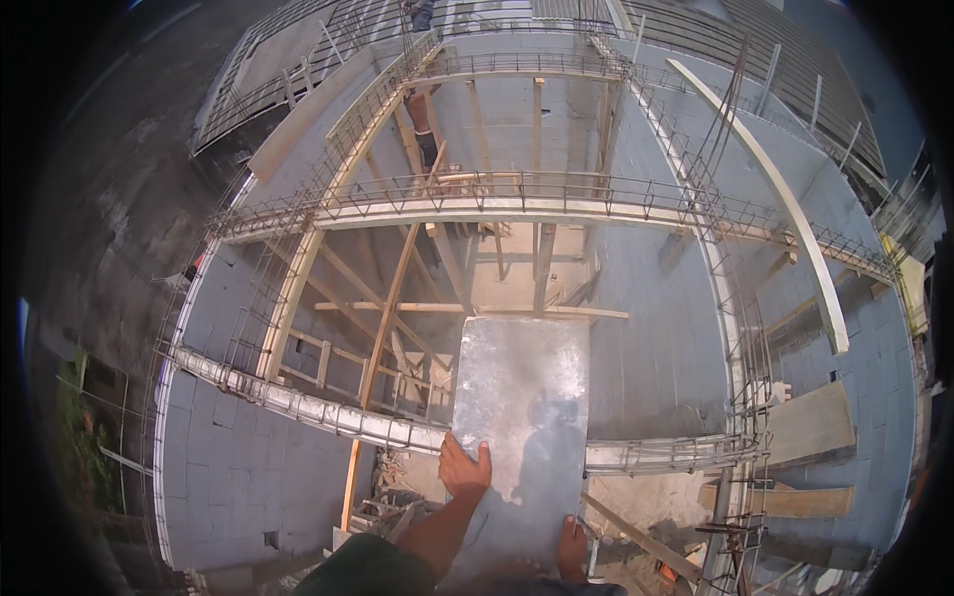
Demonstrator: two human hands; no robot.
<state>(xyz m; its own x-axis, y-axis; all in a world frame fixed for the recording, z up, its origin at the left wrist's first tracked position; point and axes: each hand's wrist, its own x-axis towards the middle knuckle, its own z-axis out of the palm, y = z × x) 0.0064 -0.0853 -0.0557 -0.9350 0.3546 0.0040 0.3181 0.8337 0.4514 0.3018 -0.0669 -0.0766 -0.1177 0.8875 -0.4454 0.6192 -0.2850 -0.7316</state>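
A long grey board (522,397) with a smooth, scuffed face extends away from me across the near white beam. My shadow falls on its right half. My left hand (464,469) grips the board's left edge beside the beam, thumb over the face and fingers along the side. Lower down, my right hand (571,546) is at the right edge, its thumb showing and its other fingers mostly hidden. The board's near end is lost in the dark lower rim of the picture.
Rebar cages run along the wall tops and the cross beam (497,207). Timber props (388,313) stand in the rooms below. A long pale plank (785,189) slants at the right. Another person (421,119) stands at the far left. Rubble lies under the near beam.
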